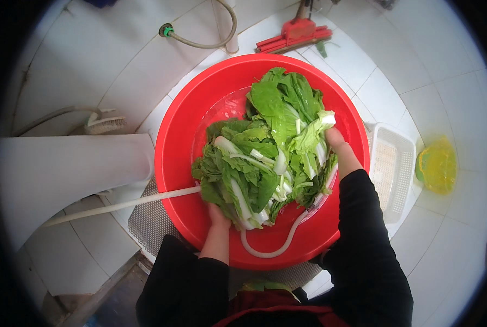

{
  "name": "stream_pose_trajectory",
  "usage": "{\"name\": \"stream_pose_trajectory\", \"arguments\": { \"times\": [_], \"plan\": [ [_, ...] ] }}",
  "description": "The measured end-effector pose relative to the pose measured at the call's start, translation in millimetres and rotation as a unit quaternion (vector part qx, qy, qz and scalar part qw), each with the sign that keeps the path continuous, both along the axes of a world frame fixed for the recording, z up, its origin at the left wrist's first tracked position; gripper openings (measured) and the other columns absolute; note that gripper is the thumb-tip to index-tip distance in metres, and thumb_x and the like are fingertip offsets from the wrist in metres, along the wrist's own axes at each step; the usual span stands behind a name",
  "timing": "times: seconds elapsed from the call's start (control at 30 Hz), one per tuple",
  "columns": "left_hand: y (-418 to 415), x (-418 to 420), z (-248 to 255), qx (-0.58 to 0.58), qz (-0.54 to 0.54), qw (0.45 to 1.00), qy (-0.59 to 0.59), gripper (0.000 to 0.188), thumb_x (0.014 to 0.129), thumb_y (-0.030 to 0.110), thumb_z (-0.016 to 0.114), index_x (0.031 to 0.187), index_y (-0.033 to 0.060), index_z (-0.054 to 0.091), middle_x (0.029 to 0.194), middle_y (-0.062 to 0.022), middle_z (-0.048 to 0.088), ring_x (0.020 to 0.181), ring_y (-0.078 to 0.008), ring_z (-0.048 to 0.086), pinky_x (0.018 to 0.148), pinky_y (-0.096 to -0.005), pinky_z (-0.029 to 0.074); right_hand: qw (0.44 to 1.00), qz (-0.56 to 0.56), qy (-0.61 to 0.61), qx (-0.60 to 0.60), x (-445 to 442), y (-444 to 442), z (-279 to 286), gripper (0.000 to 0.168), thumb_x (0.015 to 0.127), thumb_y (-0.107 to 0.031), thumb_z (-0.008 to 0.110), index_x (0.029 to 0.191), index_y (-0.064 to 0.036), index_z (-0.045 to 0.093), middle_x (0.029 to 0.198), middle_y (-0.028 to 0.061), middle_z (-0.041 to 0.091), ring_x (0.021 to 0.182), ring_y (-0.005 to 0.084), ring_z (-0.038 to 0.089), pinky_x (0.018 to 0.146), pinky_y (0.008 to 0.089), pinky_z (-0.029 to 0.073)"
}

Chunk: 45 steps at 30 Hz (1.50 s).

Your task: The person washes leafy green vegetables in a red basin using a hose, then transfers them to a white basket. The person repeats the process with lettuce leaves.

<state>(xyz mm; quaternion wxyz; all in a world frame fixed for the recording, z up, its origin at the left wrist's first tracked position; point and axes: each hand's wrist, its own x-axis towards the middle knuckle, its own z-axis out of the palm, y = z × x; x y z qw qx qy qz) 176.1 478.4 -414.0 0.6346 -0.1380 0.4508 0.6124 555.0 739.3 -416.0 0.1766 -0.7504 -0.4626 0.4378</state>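
A large heap of leafy green cabbage (264, 151) with white stems fills much of a round red plastic basin (176, 122). Some water shows in the basin at the heap's upper left. My left hand (219, 216) is at the heap's lower left edge, its fingers hidden under the leaves. At the right edge, my right hand (336, 141) lies against the leaves, most of its fingers out of sight beneath them. Whether either hand grips the leaves cannot be told. A pale ribbed hose (157, 197) enters over the basin's left rim, passes beneath the heap and curves up at the lower right.
Right of the basin stands a white plastic basket (407, 163), with a yellow mesh bag (438, 165) beyond it. A red mop head (296, 34) lies behind the basin. At left are a white pedestal (104, 163) and a brush (105, 124). A perforated mat (149, 216) extends under the basin.
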Motion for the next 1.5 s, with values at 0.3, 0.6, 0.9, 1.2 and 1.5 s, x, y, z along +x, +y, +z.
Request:
{"name": "stream_pose_trajectory", "arguments": {
  "times": [0.3, 0.6, 0.9, 1.2, 1.5],
  "plan": [
    [-5, 1, 2, 0.161, 0.065, 0.985, -0.003, 0.063, 0.089, 0.045, 0.043, 0.137, 0.0061, 0.029, 0.138, -0.0126, 0.033, 0.127, -0.0316, 0.031, 0.105, -0.0416, 0.028, 0.918, 0.182, 0.270, -0.225, -178, -73, 90, 0.061, 0.093, -0.044, 0.034, 0.134, 0.002, 0.034, 0.135, 0.0205, 0.040, 0.125, 0.0282, 0.038, 0.106, 0.0415, 0.028],
    [-5, 64, 28, -0.001, 0.042, 0.972, 0.230, 0.063, 0.086, 0.036, 0.052, 0.135, 0.0043, 0.031, 0.136, -0.0165, 0.035, 0.126, -0.0329, 0.031, 0.105, -0.0422, 0.026, 0.984, 0.140, 0.031, -0.107, -128, -60, 55, 0.063, 0.089, -0.052, 0.041, 0.122, 0.000, 0.051, 0.121, 0.0223, 0.053, 0.114, 0.0322, 0.050, 0.099, 0.0392, 0.035],
    [3, 97, 84, -0.092, -0.261, 0.770, 0.575, 0.069, 0.072, 0.016, 0.066, 0.129, -0.0044, 0.033, 0.128, -0.0305, 0.035, 0.121, -0.0440, 0.030, 0.103, -0.0460, 0.026, 0.960, 0.107, -0.093, 0.242, -142, -105, 170, 0.032, 0.084, -0.016, 0.056, 0.113, -0.002, 0.052, 0.107, 0.0188, 0.059, 0.100, 0.0322, 0.057, 0.087, 0.0399, 0.045],
    [-28, 81, 57, 0.040, -0.246, 0.823, 0.511, 0.063, 0.073, 0.014, 0.065, 0.130, 0.0017, 0.040, 0.130, -0.0217, 0.039, 0.116, -0.0341, 0.044, 0.096, -0.0382, 0.039, 0.809, 0.462, -0.274, 0.240, -215, -161, 151, 0.096, 0.054, -0.024, 0.079, 0.135, -0.003, 0.030, 0.140, 0.0126, 0.032, 0.130, 0.0298, 0.029, 0.106, 0.0495, 0.021],
    [-43, 14, -2, -0.218, 0.029, 0.891, 0.398, 0.031, 0.082, 0.022, 0.055, 0.097, -0.0054, 0.053, 0.094, -0.0158, 0.060, 0.085, -0.0268, 0.057, 0.077, -0.0347, 0.043, 0.825, 0.396, -0.355, 0.190, -229, -68, 137, 0.082, 0.071, -0.044, 0.069, 0.136, -0.011, 0.032, 0.141, 0.0073, 0.033, 0.128, 0.0290, 0.032, 0.104, 0.0519, 0.025]
  ]
}}
